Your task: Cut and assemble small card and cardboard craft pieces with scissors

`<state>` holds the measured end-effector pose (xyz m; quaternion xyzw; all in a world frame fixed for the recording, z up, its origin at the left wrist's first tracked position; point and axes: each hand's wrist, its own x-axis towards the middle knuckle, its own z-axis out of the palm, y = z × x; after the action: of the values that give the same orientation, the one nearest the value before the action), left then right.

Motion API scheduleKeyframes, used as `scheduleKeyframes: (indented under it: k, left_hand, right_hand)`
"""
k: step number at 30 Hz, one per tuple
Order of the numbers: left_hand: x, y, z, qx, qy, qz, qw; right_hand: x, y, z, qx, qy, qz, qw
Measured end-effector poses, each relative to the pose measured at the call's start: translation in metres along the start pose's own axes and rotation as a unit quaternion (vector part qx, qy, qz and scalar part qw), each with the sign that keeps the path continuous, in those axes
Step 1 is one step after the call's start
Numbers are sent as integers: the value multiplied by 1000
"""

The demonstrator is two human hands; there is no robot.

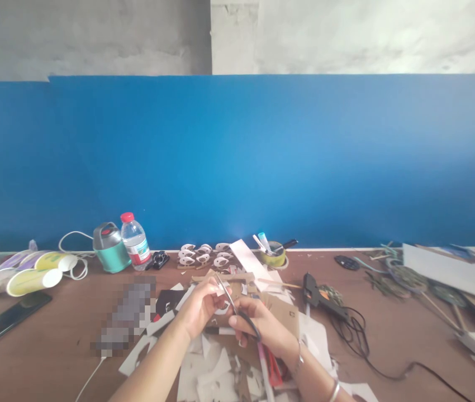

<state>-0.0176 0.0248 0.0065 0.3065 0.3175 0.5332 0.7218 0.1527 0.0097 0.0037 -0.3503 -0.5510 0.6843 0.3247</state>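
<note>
My right hand (267,328) is closed around the dark handles of a pair of scissors (251,324), whose metal blades point up and to the left. My left hand (199,304) pinches a small piece of white paper (219,290) beside the blades. Part of that piece is hidden by the fingers. Beneath both hands lie white paper scraps (210,371) and brown cardboard (281,312). Red-handled scissors (274,368) lie among the scraps, near my right wrist.
Behind my hands stand small white cut-out shapes (187,255) and a tape roll (273,258) holding pens. A glue gun (315,291) with a cord lies right. A bottle (136,243), a teal container (112,254) and paper cups (34,282) are left. A blue partition (237,156) rises behind.
</note>
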Motion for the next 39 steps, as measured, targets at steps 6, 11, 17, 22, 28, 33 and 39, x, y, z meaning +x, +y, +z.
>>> scheduleKeyframes:
  k: [6,11,17,22,28,33,39]
  left_hand:
    - [1,-1,-1,-6,-5,-1,1000]
    - [0,-1,1,-3,3,-4,1000]
    - [0,-2,0,4,-13,0,1000]
    - [0,-2,0,1,-8,2,1000]
    - [2,-4,-3,-6,-10,-3,1000]
    - [2,-5,-4,-7,-4,-6,1000]
    - [2,-4,-2,-9,10,-9,1000]
  right_hand:
    - [1,3,-1,5,1,4,1000]
    - [2,4,-1,7,4,5,1000]
    - [2,4,-1,-9,10,18,1000]
    - [2,4,-1,-17,13,19,1000]
    - [3,6,-2,-22,19,18,999]
    - [4,9,-3,-24,24,12,999]
    - [4,7,-2,-34,33,16,999]
